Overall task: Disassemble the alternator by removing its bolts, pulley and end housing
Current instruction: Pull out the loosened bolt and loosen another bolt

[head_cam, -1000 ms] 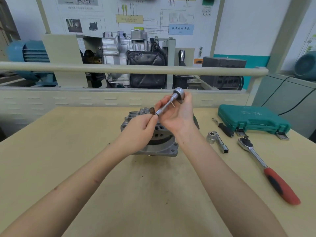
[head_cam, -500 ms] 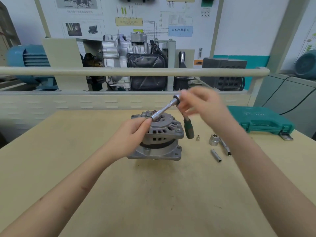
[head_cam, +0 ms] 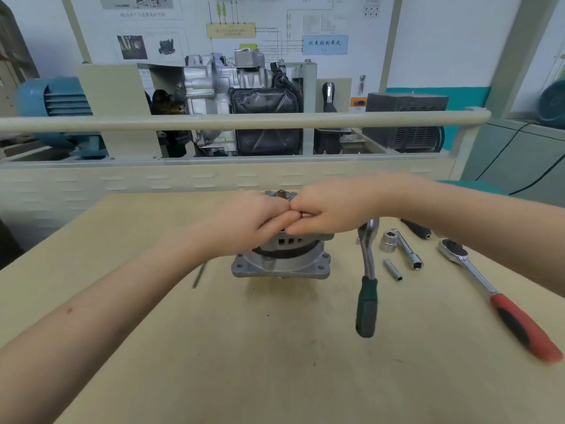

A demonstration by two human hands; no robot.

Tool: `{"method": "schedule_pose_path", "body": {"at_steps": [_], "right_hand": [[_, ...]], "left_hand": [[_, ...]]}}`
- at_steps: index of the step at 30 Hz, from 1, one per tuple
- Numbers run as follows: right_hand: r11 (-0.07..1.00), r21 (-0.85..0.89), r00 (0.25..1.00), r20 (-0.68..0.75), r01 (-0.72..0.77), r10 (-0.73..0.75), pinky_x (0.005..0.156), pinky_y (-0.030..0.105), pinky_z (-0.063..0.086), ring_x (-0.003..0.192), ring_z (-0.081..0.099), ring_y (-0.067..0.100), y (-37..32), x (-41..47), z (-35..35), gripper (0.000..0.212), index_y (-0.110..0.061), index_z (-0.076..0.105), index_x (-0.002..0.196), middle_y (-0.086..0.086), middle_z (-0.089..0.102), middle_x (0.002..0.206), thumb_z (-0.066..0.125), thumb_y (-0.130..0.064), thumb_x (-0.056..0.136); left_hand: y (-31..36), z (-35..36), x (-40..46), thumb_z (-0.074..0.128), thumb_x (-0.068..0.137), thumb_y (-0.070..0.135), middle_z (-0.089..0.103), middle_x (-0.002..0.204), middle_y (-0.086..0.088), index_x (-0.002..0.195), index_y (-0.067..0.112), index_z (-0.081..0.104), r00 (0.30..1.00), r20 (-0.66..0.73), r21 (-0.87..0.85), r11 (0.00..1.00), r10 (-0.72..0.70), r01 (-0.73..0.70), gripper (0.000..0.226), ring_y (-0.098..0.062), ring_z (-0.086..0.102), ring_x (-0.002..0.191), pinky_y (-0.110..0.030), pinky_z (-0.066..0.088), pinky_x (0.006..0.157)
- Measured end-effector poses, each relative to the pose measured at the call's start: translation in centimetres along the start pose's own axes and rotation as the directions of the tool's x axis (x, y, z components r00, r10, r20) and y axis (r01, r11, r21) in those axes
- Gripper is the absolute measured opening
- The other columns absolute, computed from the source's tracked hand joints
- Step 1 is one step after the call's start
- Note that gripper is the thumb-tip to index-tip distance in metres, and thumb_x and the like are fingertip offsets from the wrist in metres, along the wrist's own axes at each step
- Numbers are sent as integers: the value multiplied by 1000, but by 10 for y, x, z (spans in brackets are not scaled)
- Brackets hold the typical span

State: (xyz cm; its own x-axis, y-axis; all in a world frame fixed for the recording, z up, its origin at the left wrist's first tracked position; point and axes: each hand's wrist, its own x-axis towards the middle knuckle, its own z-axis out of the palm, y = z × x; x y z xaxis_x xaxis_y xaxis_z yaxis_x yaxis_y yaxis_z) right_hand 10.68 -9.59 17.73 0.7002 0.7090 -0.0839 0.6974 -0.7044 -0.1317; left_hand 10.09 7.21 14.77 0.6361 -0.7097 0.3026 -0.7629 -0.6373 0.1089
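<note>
- Alternator (head_cam: 281, 258) stood upright mid-table (head_cam: 244, 347); both our hands met on its top.
- Left hand (head_cam: 253, 218) and right hand (head_cam: 330, 214): fingers curled, apparently pinching a small part there; exact hold unclear.
- Likely a bolt coming out by hand; next, lift it clear.
- Green-handled ratchet (head_cam: 367, 289) lay just right.

Blue motor (head_cam: 52, 108), green case (head_cam: 470, 186)

A: Where does the alternator (head_cam: 281, 258) sit?
B: Mid worktop (head_cam: 214, 347), both hands meeting on top of it.
A: And the tools?
B: Right of it: a ratchet (head_cam: 367, 289) nearest, then sockets (head_cam: 388, 241), then another ratchet (head_cam: 495, 298) farthest right.
</note>
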Motion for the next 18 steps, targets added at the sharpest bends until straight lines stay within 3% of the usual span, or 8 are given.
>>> {"method": "schedule_pose_path", "body": {"at_steps": [3,5,10,12,15,17,18], "right_hand": [[999,31,1000,-15,13,-13,60,6,36,62,43,0,-1,-7,6,22,-31,41,75,-9,45,72,40,-29,97],[997,81,1000,17,-5,3,60,7,36,62,43,1,2,-13,7,18,-28,44,79,-9,46,74,39,-32,96],[966,256,998,53,-43,31,67,11,46,73,59,0,18,-31,6,27,-20,59,85,-9,64,79,43,-40,91],[886,458,998,15,-66,66,65,13,49,73,64,4,21,-37,17,30,-21,59,86,-7,67,75,43,-46,85],[674,738,961,-207,32,181,48,17,44,45,52,11,20,-35,33,29,-22,59,80,-4,51,49,43,-47,80],[576,811,949,-256,105,187,42,19,39,38,40,11,19,-32,31,26,-24,63,83,-5,41,46,47,-44,79],[588,803,958,-235,96,164,42,18,39,39,40,10,19,-32,26,24,-26,64,89,-6,42,47,49,-43,80]], "left_hand": [[-3,-4,0,27,94,38,42,62,10,76,29,41,998,52,121,991,43,-49,24,-7,40,57,-28,28,56],[-6,-2,-4,26,94,40,40,59,9,76,21,46,997,47,128,989,63,-69,32,-6,37,53,-28,26,53],[-8,8,-17,18,93,48,34,55,11,62,31,25,996,-18,92,992,92,-90,36,-3,34,49,-26,23,50],[-11,11,-22,26,92,40,33,51,10,62,28,29,994,-90,4,998,63,-63,33,-4,32,47,-22,26,50],[-10,15,-22,31,95,39,31,49,9,60,25,30,991,-131,-124,992,-4,-12,38,-9,33,45,-20,27,49],[-6,18,-20,34,94,33,32,49,8,59,25,30,992,-125,-193,981,-37,12,36,-9,37,48,-18,29,49],[-6,20,-20,37,94,29,33,50,8,60,24,31,992,-116,-201,979,-48,23,35,-9,38,49,-18,29,49]]}}
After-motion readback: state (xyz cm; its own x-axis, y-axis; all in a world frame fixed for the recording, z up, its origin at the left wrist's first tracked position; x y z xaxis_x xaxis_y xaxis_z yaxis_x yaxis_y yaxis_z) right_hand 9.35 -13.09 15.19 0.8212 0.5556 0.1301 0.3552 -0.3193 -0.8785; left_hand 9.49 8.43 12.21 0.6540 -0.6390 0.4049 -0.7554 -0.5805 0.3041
